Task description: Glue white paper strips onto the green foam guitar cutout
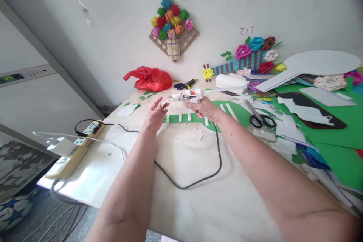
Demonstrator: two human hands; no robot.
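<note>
My right hand [204, 109] is wrapped round a white glue gun [187, 95] with a glue stick at its rear; its black cord loops down over the table. The gun's tip points left, close to my left hand [157, 113], which pinches a small white piece [165, 101]. Beneath and behind the hands lies a green cut-out shape [184, 118] with a narrow neck and a wide round part, bearing several white strips. Small white scraps [200, 138] are scattered in front of it.
A power strip [75, 151] runs along the table's left edge. A red plastic bag [153, 78], pliers [189, 83] and green leaves sit at the back. Scissors [262, 120], a dark tray [314, 109] and paper scraps cover the right. Paper flowers [170, 20] hang on the wall.
</note>
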